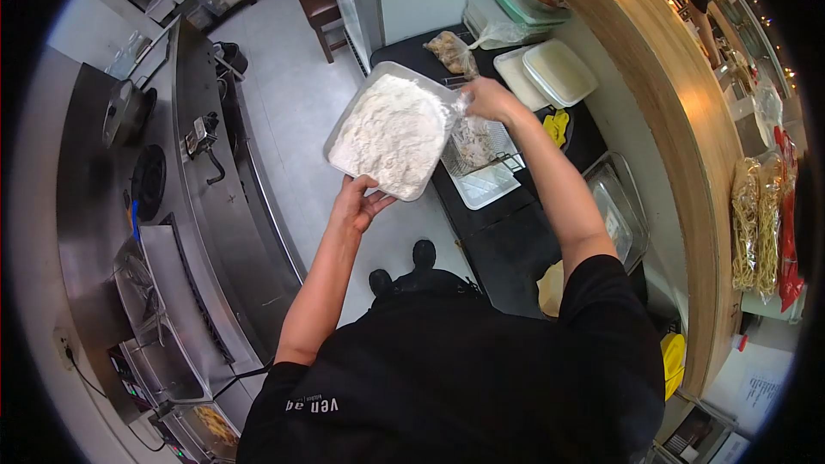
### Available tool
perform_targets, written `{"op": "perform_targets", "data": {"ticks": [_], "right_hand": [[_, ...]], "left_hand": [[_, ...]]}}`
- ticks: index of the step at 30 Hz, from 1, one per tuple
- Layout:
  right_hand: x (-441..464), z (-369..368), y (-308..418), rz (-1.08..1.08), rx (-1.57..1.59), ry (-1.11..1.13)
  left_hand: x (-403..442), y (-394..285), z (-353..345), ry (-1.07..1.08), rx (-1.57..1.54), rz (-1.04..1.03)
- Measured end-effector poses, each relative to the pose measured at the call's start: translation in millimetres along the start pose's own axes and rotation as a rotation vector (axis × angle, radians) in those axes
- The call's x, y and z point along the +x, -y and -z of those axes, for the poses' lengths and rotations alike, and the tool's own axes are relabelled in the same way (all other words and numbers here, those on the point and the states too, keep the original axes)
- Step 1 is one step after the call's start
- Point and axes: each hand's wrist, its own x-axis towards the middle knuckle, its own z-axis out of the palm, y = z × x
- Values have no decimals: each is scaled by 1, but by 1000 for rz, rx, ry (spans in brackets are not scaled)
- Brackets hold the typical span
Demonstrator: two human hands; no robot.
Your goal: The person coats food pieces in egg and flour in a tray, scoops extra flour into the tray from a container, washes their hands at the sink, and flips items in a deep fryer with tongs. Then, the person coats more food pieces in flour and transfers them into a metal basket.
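A square plastic tub (333,157) full of white flour (391,133) is held out in front of me. My left hand (367,201) grips its near edge, thumb on the rim and fingers underneath. At the tub's right corner my right hand (490,101) is closed, its fingers pinched on something whitish that I cannot make out. Just below that hand, a wire basket (506,157) holds pale, flour-coated pieces (474,143). The basket rests partly over a white tray (485,190) on the black counter.
On the counter (494,245) to the right lie a bag of brown pieces (451,52), a pale lidded container (559,74) and a yellow cloth or packet (557,127). A steel worktop (202,206) runs along the left. A stool (319,9) stands beyond the floor aisle.
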Motion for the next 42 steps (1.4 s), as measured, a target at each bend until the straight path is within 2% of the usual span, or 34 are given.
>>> {"op": "perform_targets", "data": {"ticks": [1,3,5,8,10,11,13,14,16,17,18,19,21,25,27,29,31,33,36,39,42], "right_hand": [[3,-15,-18,-52,7,34],[7,-41,-39,-8,-104,20],[14,-61,-53,-231,89,-60],[41,-82,-87,-178,76,-158],[44,-81,-87,-187,48,-246],[39,-62,-68,-174,-24,-206],[16,-32,-6,-63,63,-376],[4,-25,21,-46,67,-363],[-18,-25,68,221,142,-126],[-25,-40,77,343,-28,-78],[-38,-44,94,331,-12,73],[-41,-54,103,329,-166,173],[-30,-74,99,341,-184,94],[-9,-40,94,350,-183,32],[-12,-31,99,467,-152,-43],[-13,-52,104,455,-120,-55],[-16,-74,110,550,-260,-24],[-15,-75,111,487,-283,-20],[-12,-36,100,400,-153,-67],[-23,-7,87,401,-90,-101],[-34,32,64,173,11,-107]], "left_hand": [[0,-2,0,1,4,0],[0,-3,3,-17,18,-19],[0,-4,3,-20,19,-25],[-3,-6,0,-31,-20,-31],[-8,-7,-4,-34,2,-34],[-9,-6,-4,-55,-8,-51],[-5,-3,-4,20,-52,-22],[-4,-3,-4,3,-62,-32],[-2,-2,-7,32,-48,-26],[0,-2,-9,36,-49,-25],[1,-1,-11,53,-46,-18],[3,1,-14,74,-42,-12],[5,2,-21,74,-44,12],[6,6,-22,80,-57,53],[6,8,-23,83,-31,60],[6,6,-24,94,-4,57],[5,6,-24,108,-10,63],[3,7,-24,119,2,58],[5,5,-25,124,16,53],[6,7,-23,115,27,56],[7,5,-22,89,22,31]]}}
